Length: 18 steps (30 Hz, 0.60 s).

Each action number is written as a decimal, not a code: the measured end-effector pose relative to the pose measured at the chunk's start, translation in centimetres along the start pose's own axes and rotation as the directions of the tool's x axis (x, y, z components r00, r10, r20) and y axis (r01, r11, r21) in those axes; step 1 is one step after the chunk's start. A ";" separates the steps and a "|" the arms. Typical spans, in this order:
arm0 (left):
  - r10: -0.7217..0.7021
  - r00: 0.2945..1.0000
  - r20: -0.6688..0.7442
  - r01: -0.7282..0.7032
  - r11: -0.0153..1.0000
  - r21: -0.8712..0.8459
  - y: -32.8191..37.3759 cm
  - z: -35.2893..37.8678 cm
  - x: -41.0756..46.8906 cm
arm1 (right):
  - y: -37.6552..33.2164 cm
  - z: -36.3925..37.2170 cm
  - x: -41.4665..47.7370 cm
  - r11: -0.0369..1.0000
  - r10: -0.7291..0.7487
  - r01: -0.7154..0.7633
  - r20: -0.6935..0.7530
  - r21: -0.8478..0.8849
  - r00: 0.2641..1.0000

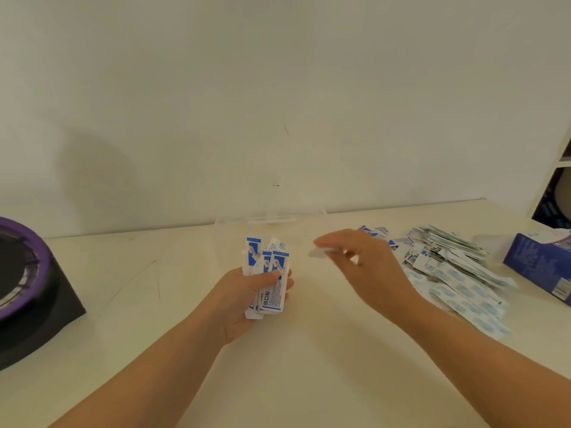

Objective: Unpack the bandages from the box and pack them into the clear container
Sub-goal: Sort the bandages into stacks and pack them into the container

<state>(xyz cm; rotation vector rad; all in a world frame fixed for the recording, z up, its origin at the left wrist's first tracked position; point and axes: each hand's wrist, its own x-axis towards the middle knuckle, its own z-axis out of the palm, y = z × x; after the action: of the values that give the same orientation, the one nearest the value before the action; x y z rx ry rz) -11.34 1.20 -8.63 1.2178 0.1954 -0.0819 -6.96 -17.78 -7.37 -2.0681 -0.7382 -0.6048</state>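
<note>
Open through the near middle, hemmed in at both sides and the back.

Bare surface (309,381) from the near edge up between the forearms (154,366), and again left of the left grip (247,304) as far as the black and purple device (27,288). Blocked on the right by the spread pile of bandages (457,270), with the blue box (537,267) just beyond it and a shelf unit (553,168) behind. Straight ahead, the clear container (272,220) against the wall (278,88), faint and hard to trace, just past the bundle (268,273) held in the left grip and the right grip (364,261) pinching a single bandage (321,252).
</note>
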 end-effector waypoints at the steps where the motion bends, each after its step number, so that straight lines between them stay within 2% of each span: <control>1: 0.004 1.000 -0.007 -0.004 1.000 0.009 -0.1 0.1 0.0 | 0.2 0.3 -0.9 0.993 -0.086 0.096 0.121 -0.074 0.989; 3: 0.006 1.000 -0.019 -0.005 1.000 0.018 -0.3 0.3 -0.1 | 0.6 0.7 -2.7 0.958 -0.122 0.225 0.458 -0.179 0.881; 4: 0.003 1.000 -0.026 -0.003 1.000 0.015 -0.4 0.4 -0.1 | 0.8 0.5 -3.3 0.947 -0.065 0.231 0.572 -0.223 0.818; 5: 0.000 0.999 -0.033 0.000 1.000 0.012 -0.5 0.4 -0.1 | 0.8 0.1 -3.6 0.953 0.018 0.175 0.622 -0.249 0.783; 6: -0.003 0.999 -0.040 0.003 1.000 0.009 -0.5 0.5 -0.2 | 0.5 -0.4 -3.6 0.967 0.081 0.087 0.610 -0.241 0.788; 8: -0.012 0.999 -0.045 0.012 1.000 0.007 -0.4 0.6 -0.3 | -0.2 -1.2 -2.8 0.980 0.168 -0.095 0.467 -0.175 0.868; 10: -0.027 0.999 -0.033 0.027 1.000 0.001 -0.4 0.8 -0.5 | -0.6 -1.6 -1.5 0.961 0.259 -0.275 0.298 0.013 0.919; 12: -0.031 0.999 -0.017 0.031 0.999 0.011 -0.4 1.2 -0.8 | -1.4 -1.5 -0.4 0.861 0.382 -0.461 0.324 0.215 0.866; 15: -0.024 1.000 0.010 0.023 0.999 0.049 -0.7 1.7 -1.1 | -2.2 -0.1 0.3 0.762 0.455 -0.609 0.486 0.220 0.746; 18: -0.035 0.998 0.043 0.033 0.998 0.047 -0.8 1.9 -1.3 | -2.1 1.2 0.1 0.740 0.481 -0.636 0.490 0.218 0.727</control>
<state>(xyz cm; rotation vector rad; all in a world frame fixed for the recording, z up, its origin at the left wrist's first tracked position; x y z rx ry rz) -12.54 -0.91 -8.45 1.2581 0.1772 -0.1432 -8.11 -15.74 -6.78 -1.9196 -0.3456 0.3172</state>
